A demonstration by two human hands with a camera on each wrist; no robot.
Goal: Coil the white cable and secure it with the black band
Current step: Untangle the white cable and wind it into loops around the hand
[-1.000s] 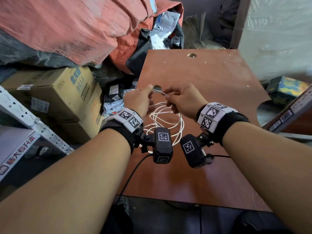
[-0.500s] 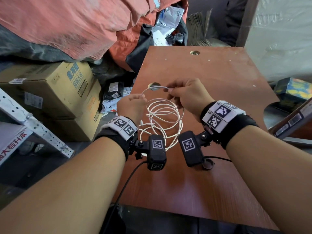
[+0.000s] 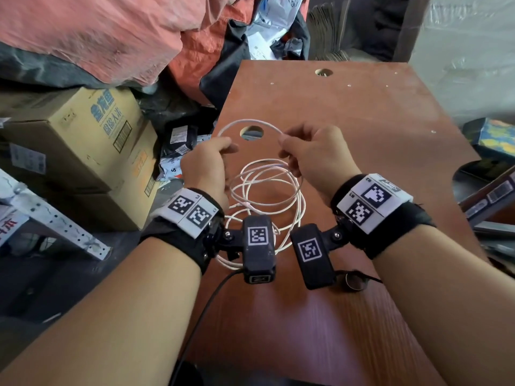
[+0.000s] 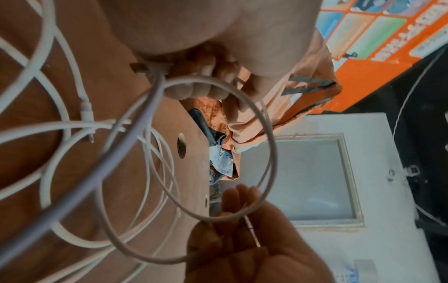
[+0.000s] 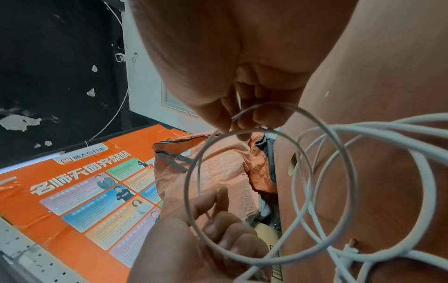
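Note:
The white cable [image 3: 250, 123] arches between my two hands above the brown table [image 3: 376, 140]. My left hand [image 3: 225, 147] grips one side of the arc, fingers [image 4: 201, 76] curled round the cable close to its USB plug [image 4: 138, 69]. My right hand [image 3: 284, 149] pinches the other side between thumb and fingers [image 5: 242, 114]. Several loose loops [image 3: 267, 190] hang and lie below the hands, partly hidden by the wrist cameras. A small black ring [image 3: 353, 280] lies on the table under my right wrist.
Cardboard boxes [image 3: 83, 140] and a metal shelf rail [image 3: 55, 227] stand left of the table. An orange tarp [image 3: 97, 37] and bags are heaped at the back left. The table has a round hole [image 3: 251, 132] beneath the cable arc. Clutter lies at the right edge.
The hands, close together a second ago, have drawn apart. The left hand dipped, then rose, and a wide arc of cable now spans between them.

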